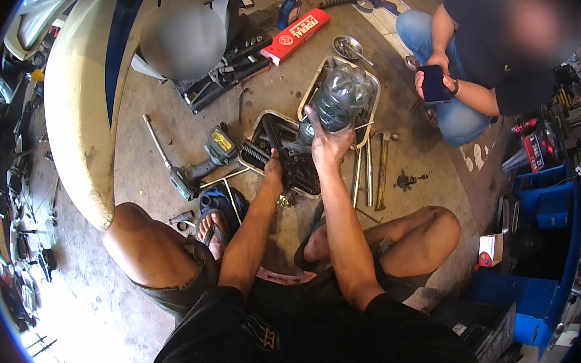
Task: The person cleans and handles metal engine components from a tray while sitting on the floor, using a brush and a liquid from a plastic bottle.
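Note:
My left hand (pixel 272 173) is closed around a dark, oily tubular part (pixel 272 131) over a metal tray (pixel 247 121) holding a coil spring (pixel 264 157) and other dark parts. My right hand (pixel 328 140) grips a large clear plastic bottle (pixel 340 94), tilted with its base toward the upper right, above a second tray (pixel 369 95). The bottle's lower end is partly hidden by my fingers, and I cannot tell how much liquid is inside. Metal rods (pixel 363 178) and a hammer (pixel 384 177) lie just right of the trays.
A cordless impact tool (pixel 215 150), socket case (pixel 222 70), red box (pixel 298 34) and small bowl (pixel 346 46) surround the trays. A white motorcycle panel (pixel 77 117) rises at left. A person (pixel 473 62) holding a phone (pixel 434 84) crouches at right, near blue toolboxes (pixel 552 207).

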Action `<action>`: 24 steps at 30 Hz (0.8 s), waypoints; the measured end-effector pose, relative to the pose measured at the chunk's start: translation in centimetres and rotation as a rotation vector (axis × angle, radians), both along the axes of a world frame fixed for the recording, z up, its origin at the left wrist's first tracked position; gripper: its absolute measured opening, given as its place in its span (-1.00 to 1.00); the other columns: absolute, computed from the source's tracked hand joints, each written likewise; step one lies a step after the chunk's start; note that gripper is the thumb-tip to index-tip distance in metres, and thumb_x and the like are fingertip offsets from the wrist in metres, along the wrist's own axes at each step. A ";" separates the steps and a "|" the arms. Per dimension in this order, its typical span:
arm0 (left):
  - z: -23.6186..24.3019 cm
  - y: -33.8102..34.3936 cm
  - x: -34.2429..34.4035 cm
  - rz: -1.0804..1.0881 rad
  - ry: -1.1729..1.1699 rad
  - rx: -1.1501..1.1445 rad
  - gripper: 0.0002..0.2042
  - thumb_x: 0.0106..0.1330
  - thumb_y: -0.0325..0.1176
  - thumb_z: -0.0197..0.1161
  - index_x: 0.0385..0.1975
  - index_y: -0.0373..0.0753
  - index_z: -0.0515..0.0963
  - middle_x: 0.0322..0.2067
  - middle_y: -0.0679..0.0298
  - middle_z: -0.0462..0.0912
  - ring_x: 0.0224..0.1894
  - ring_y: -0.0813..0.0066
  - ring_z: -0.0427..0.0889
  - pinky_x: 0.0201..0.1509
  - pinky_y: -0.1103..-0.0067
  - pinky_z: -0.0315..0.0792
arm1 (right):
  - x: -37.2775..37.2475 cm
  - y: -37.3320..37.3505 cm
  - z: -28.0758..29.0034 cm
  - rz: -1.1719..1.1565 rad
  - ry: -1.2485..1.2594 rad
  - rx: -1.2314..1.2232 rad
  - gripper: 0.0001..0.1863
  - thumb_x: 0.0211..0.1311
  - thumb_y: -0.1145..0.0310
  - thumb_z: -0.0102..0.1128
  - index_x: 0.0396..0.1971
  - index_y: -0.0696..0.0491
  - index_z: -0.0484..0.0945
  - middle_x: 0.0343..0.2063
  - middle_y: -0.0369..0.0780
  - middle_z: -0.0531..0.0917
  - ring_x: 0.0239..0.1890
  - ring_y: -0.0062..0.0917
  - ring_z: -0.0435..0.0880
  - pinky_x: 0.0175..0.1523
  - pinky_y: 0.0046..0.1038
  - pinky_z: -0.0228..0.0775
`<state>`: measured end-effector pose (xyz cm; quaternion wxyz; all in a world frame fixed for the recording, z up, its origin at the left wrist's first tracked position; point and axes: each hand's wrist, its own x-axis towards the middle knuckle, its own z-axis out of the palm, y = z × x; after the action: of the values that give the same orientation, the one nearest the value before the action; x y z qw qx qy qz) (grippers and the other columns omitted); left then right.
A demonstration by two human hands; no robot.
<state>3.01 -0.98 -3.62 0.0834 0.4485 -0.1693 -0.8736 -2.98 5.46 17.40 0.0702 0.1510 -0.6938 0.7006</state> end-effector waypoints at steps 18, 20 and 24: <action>-1.0 0.4 1.6 -0.198 -0.229 -0.332 -0.26 0.16 0.19 0.22 0.15 -0.30 0.29 -0.09 0.08 0.56 -0.14 0.28 0.56 -0.12 0.34 0.47 | 0.1 -1.5 -2.7 -0.042 0.086 -0.014 -0.43 -0.13 0.41 0.55 -0.10 0.24 0.47 -0.25 -0.17 0.65 -0.25 -0.50 0.59 -0.01 -0.43 0.40; -1.8 0.1 2.3 -0.181 -0.159 -0.320 -0.33 0.17 0.08 0.25 0.11 -0.31 0.30 -0.14 0.09 0.55 -0.20 0.28 0.56 -0.16 0.36 0.48 | 0.4 -1.8 -3.2 -0.033 0.087 -0.025 -0.42 -0.13 0.39 0.56 -0.10 0.25 0.47 -0.29 -0.18 0.66 -0.29 -0.50 0.60 -0.04 -0.43 0.42; -1.5 -0.9 2.2 -0.081 0.084 -0.160 -0.66 0.25 -0.14 0.23 -0.17 -0.28 0.44 -0.40 0.18 0.60 -0.52 0.30 0.58 -0.43 0.44 0.53 | 0.0 -2.0 -3.6 -0.013 0.022 -0.035 -0.32 -0.22 0.25 0.61 -0.09 0.24 0.47 -0.22 -0.09 0.64 -0.25 -0.38 0.63 -0.01 -0.36 0.43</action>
<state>5.17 -1.90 -5.17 0.0908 0.3964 -0.2527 -0.8779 -2.94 3.41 13.83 0.0850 0.1527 -0.6818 0.7104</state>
